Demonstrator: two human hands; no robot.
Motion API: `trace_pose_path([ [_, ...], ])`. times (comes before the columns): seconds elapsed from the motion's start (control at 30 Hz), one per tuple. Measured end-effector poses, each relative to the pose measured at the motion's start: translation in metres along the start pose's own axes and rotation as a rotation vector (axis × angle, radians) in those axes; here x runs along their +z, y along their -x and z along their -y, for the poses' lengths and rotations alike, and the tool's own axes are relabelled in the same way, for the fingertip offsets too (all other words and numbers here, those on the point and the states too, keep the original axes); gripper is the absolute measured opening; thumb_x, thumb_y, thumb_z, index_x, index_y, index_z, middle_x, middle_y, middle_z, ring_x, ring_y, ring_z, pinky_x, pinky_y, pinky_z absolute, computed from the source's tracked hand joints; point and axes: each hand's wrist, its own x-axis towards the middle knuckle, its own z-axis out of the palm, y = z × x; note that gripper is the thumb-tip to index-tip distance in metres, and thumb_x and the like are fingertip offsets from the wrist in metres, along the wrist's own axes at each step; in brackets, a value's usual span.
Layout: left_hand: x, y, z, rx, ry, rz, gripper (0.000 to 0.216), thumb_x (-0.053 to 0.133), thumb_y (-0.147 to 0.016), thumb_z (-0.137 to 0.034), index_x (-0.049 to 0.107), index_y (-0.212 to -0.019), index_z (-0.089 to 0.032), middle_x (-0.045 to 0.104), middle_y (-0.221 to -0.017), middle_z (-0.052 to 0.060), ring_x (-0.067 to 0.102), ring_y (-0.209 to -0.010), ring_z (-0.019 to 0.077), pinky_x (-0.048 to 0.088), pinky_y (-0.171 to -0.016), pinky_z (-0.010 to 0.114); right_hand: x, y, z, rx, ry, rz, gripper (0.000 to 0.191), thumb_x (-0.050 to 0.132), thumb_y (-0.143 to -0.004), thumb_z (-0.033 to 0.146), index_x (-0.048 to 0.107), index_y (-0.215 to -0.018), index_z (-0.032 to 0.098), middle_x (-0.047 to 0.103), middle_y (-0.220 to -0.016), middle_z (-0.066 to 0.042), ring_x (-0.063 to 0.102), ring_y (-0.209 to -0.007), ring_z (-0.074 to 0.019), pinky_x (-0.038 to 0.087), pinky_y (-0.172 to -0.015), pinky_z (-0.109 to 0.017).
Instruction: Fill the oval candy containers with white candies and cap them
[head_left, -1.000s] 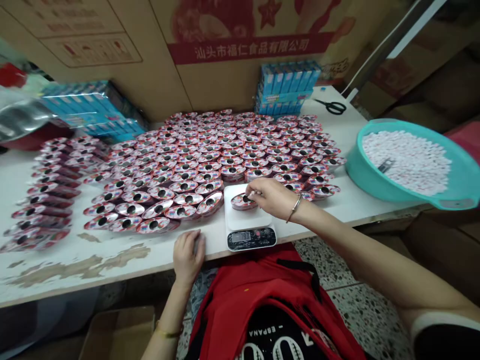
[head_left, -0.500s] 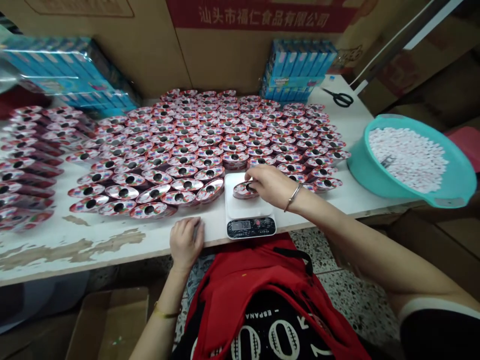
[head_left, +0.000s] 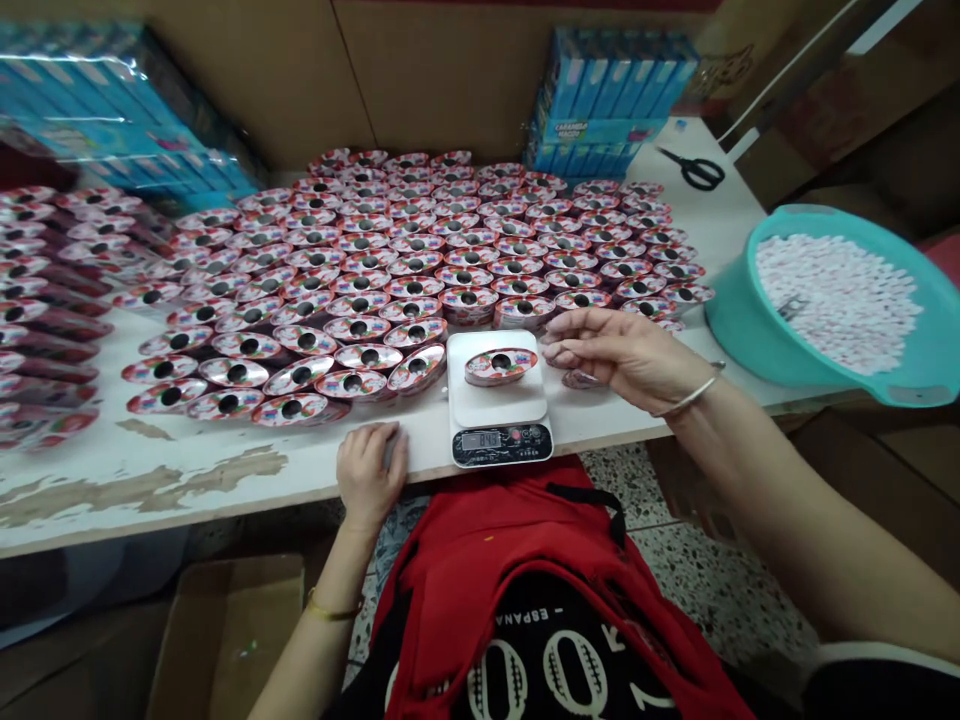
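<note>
A white digital scale (head_left: 459, 400) with a black display panel stands at the table's front edge. On its plate sits one oval-topped red-and-white pack (head_left: 501, 366) with a round hole in the top, touched by neither hand. My right hand (head_left: 615, 355) hovers just right of the scale, over a few more such packs, its fingers stretched out and holding nothing I can see. My left hand (head_left: 371, 470) rests on the table edge left of the scale, empty, fingers loosely bent. Rows of the same packs (head_left: 360, 330) fill the table behind the scale.
A turquoise basin (head_left: 750, 330) full of small white wrapped pieces stands at the right, a metal tool partly buried in it. Black-handled scissors (head_left: 701, 173) lie behind it. Blue boxed bundles (head_left: 600, 100) stand at the back, more packs (head_left: 49, 300) at far left. A cardboard box (head_left: 225, 640) is below.
My right hand has let go of the pack on the scale and moved right. The digits on the display have changed. My left hand stays on the table edge. The view has tilted slightly downward.
</note>
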Motion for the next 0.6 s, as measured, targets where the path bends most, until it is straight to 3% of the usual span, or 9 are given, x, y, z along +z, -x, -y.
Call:
trace_pose_path([
  [0.1,-0.003,-0.004,-0.003,-0.033,0.045,0.041,0.02,0.057,-0.087,-0.031,0.061,-0.102,-0.019,0.066,-0.091,0.007,0.057,-0.086,0.0205,0.042,-0.077,0.033,0.0,0.012,-0.015,-0.001,-0.004,-0.007,0.03,0.077,-0.074,0.032,0.06,-0.092,0.016,0.067,-0.09,-0.008,0.066,-0.081,-0.0169,0.056,-0.067,-0.027],
  [0.3,0.001,-0.019,-0.015,-0.088,0.126,0.155,0.031,0.054,-0.088,-0.036,0.057,-0.113,-0.017,0.062,-0.086,0.005,0.057,-0.077,0.0172,0.044,-0.074,0.03,0.012,0.029,-0.055,0.093,-0.087,0.039,0.039,0.079,-0.072,0.045,0.057,-0.085,0.016,0.062,-0.075,-0.002,0.058,-0.054,-0.009,0.041,-0.042,-0.018],
  [0.43,0.01,-0.029,-0.02,-0.124,0.043,0.129,0.021,0.05,-0.09,-0.035,0.061,-0.097,-0.018,0.061,-0.084,0.005,0.057,-0.077,0.0172,0.043,-0.07,0.029,0.016,0.037,-0.065,0.097,-0.075,0.051,0.037,0.077,-0.073,0.046,0.06,-0.083,0.014,0.065,-0.076,-0.005,0.059,-0.06,-0.0092,0.047,-0.052,-0.019],
  [0.5,0.011,-0.031,-0.019,-0.134,0.093,0.1,0.018,0.049,-0.09,-0.032,0.06,-0.091,-0.018,0.061,-0.082,0.004,0.056,-0.072,0.0151,0.042,-0.067,0.027,0.019,0.035,-0.061,0.038,-0.018,0.055,0.039,0.075,-0.074,0.048,0.061,-0.089,0.015,0.066,-0.08,-0.007,0.062,-0.066,-0.0126,0.05,-0.057,-0.023],
  [0.6,0.01,-0.027,-0.016,-0.202,0.189,-0.014,0.017,0.051,-0.089,-0.033,0.059,-0.089,-0.018,0.055,-0.074,0.001,0.05,-0.063,0.0116,0.042,-0.062,0.024,0.027,0.022,-0.048,-0.174,0.139,-0.021,0.038,0.067,-0.081,0.05,0.059,-0.096,0.017,0.065,-0.086,-0.006,0.06,-0.061,-0.0129,0.046,-0.052,-0.024],
])
